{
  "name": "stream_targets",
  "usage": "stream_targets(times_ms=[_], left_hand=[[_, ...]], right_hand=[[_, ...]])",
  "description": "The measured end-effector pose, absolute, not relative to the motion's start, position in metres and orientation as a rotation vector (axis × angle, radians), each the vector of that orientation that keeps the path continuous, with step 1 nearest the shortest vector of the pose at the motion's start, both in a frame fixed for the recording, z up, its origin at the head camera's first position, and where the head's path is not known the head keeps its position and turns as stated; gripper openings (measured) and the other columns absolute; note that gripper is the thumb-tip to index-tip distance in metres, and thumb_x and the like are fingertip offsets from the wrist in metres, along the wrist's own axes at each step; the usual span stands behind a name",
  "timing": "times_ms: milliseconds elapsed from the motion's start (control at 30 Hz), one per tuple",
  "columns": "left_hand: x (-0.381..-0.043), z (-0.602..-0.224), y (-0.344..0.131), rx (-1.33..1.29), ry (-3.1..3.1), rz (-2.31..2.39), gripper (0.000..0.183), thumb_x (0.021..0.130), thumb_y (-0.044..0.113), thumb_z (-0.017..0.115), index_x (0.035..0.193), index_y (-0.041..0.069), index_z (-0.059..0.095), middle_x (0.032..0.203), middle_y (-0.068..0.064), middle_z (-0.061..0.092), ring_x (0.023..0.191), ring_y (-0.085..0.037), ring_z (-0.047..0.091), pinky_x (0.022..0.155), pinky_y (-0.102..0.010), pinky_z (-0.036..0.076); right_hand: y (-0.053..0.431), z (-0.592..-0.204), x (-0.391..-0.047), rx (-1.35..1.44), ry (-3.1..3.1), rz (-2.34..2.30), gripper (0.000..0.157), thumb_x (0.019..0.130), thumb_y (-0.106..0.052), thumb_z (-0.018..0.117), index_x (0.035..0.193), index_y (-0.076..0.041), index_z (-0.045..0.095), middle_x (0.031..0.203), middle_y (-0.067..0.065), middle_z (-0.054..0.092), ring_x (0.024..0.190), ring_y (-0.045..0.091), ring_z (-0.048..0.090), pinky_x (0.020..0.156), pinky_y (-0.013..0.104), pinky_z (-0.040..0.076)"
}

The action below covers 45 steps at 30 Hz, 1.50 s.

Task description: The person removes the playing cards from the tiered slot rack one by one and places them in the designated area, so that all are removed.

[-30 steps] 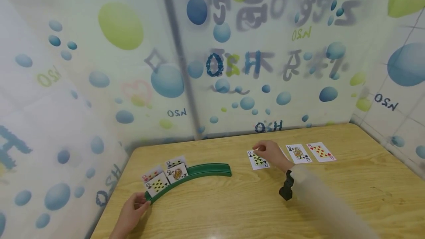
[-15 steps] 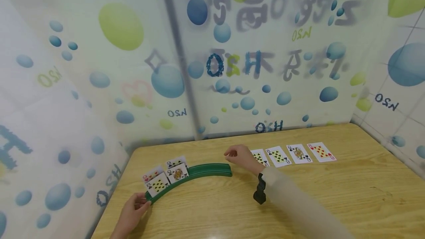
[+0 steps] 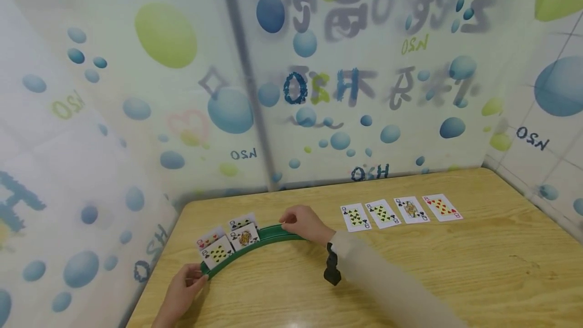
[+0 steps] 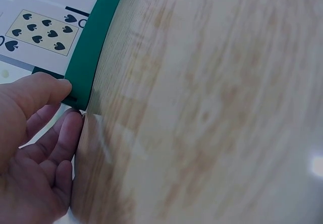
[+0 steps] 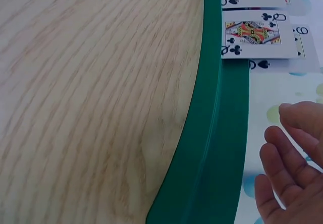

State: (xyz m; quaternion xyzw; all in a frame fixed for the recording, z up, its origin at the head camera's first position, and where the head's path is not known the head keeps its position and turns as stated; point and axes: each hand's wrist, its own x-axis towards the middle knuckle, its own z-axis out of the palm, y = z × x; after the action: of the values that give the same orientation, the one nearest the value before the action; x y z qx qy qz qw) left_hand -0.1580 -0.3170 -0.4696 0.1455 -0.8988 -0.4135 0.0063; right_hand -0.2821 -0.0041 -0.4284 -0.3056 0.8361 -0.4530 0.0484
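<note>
A curved green playing card holder lies on the table with cards standing in two rows. At its left end, my left hand pinches the rim, thumb on top, as the left wrist view shows. In the front row lean a spade number card and a queen of clubs. Behind them show the tops of a red card and a nine of spades. My right hand is over the holder's right part in the head view, fingers loosely bent and holding nothing in the right wrist view.
Face up in a row at the back right of the wooden table lie a black nine, a black eight, a black queen and a red eight. A wall covering with printed bubbles rises behind the table.
My right hand has moved left from above the table cards to the green holder, uncovering the leftmost cards of the row. The left hand stays on the holder's end.
</note>
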Motion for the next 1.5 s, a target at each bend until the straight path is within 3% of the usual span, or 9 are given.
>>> stream_targets(times_ms=[600, 1500], left_hand=[[-0.157, -0.469, -0.315, 0.448, -2.796, -1.287, 0.03, 0.086, 0.006, 0.059, 0.11, -0.009, 0.049, 0.098, -0.017, 0.058, 0.091, -0.029, 0.055, 0.076, -0.039, 0.046], [-0.154, -0.465, -0.315, 0.416, -2.802, -1.289, 0.031, 0.087, 0.007, 0.059, 0.111, -0.011, 0.049, 0.096, -0.016, 0.058, 0.09, -0.028, 0.055, 0.074, -0.037, 0.046]], right_hand=[[-0.045, -0.434, -0.281, -0.979, 2.522, -1.262, 0.009, 0.085, -0.011, 0.064, 0.092, -0.01, 0.069, 0.085, -0.006, 0.062, 0.075, 0.005, 0.056, 0.066, 0.022, 0.046], [-0.068, -0.442, -0.27, -0.911, 2.601, -1.35, 0.005, 0.083, -0.007, 0.066, 0.087, -0.005, 0.069, 0.085, -0.001, 0.055, 0.073, 0.008, 0.05, 0.064, 0.022, 0.044]])
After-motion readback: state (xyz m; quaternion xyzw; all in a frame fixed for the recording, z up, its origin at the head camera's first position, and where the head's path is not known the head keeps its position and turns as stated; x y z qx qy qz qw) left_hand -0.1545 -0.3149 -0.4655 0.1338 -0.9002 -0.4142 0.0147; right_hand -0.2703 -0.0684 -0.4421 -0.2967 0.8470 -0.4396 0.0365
